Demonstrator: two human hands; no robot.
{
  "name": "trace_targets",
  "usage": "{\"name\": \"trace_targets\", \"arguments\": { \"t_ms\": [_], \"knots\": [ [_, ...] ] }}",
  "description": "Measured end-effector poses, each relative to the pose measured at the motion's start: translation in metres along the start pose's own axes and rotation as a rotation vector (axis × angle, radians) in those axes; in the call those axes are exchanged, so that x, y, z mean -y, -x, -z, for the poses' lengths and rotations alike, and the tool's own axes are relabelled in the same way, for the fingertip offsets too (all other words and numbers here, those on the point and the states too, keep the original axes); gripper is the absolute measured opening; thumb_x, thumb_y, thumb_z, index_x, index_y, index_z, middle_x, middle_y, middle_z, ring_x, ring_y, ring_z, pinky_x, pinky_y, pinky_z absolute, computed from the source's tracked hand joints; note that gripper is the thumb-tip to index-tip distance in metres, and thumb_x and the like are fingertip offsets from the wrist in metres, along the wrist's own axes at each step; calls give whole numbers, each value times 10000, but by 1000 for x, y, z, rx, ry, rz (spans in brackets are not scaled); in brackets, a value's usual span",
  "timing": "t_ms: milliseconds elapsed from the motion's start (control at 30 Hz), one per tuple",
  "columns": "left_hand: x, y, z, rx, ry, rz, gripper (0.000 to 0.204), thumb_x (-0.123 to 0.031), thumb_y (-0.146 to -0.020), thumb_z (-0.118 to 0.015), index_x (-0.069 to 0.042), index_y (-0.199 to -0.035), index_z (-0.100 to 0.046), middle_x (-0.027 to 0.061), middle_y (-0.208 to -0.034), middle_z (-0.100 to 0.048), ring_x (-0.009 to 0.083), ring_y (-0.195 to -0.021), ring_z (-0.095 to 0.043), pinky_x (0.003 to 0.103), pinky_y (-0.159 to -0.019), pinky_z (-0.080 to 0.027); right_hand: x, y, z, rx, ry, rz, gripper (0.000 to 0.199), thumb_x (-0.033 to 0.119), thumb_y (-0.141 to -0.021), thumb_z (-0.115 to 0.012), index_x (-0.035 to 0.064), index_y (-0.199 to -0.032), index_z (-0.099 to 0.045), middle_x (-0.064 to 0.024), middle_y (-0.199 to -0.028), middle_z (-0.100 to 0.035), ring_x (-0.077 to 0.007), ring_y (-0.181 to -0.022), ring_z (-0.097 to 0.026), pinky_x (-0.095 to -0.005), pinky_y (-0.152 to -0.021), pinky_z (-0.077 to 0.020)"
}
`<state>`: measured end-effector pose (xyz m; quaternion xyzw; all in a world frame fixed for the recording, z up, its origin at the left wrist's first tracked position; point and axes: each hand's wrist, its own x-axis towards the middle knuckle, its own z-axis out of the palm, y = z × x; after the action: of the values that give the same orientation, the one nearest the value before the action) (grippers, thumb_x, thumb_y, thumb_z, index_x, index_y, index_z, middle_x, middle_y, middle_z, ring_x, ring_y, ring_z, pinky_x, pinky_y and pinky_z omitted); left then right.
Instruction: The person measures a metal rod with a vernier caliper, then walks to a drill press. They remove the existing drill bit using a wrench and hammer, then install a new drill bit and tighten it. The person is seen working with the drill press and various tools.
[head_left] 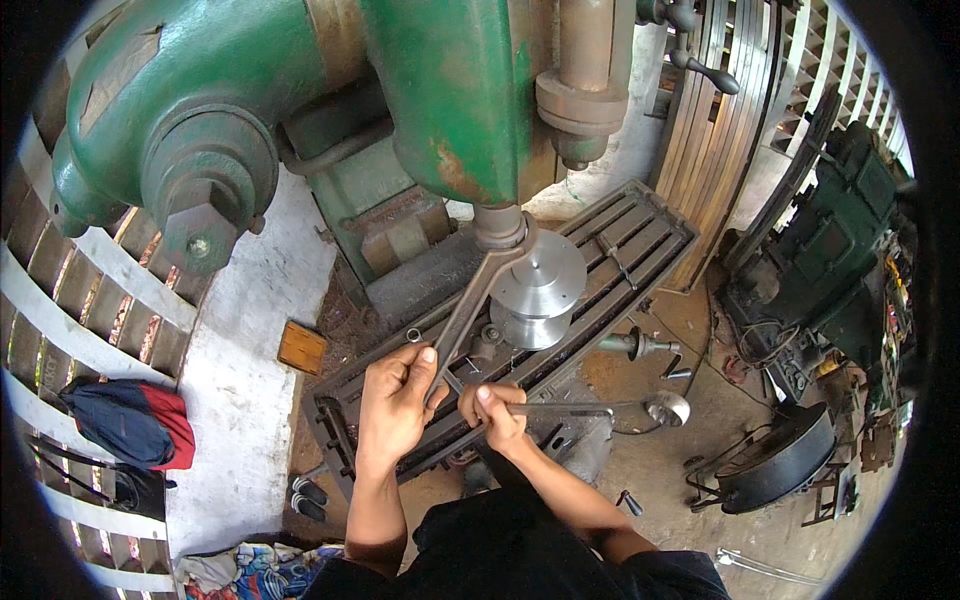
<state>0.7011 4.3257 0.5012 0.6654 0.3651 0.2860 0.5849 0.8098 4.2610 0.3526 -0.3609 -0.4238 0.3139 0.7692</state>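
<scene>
Left hand [397, 392] curled tight, right hand [494, 412] curled just beside it, left arm [377, 512] pointing ahead, right arm [570, 500] slanting left

A head-worn wide fisheye looks steeply down, close above the long wrench [468, 311].

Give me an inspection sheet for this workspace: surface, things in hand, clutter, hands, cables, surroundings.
Surface: slotted metal table, small metal parts on it
Things in hand: long wrench, its far end at the spindle; second tool with rounded head; silver disc-shaped part nearby
Clutter: dark-and-red cloth item, wooden piece
Hands: left hand closed on wrench; right hand closed on second tool
Cables: dark cable at right, route unclear
Surroundings: green machine overhead, dark green machine at right
</scene>
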Motion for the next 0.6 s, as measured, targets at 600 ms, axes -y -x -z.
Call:
{"name": "trace_targets", "arguments": {
  "t_ms": [600],
  "knots": [
    [-1,1,-3,-105,117,-46,194,-171,-998,-556,-85,-1110,-423,-16,-596,-502,34,-437,-416,191,-377,-285,-2,-28,7,161,427,-166,445,156,-953,-553,-7,-541,-509,-62,-508,-531,-165,-437,-473,-308,-450,-382]
  ]
}}
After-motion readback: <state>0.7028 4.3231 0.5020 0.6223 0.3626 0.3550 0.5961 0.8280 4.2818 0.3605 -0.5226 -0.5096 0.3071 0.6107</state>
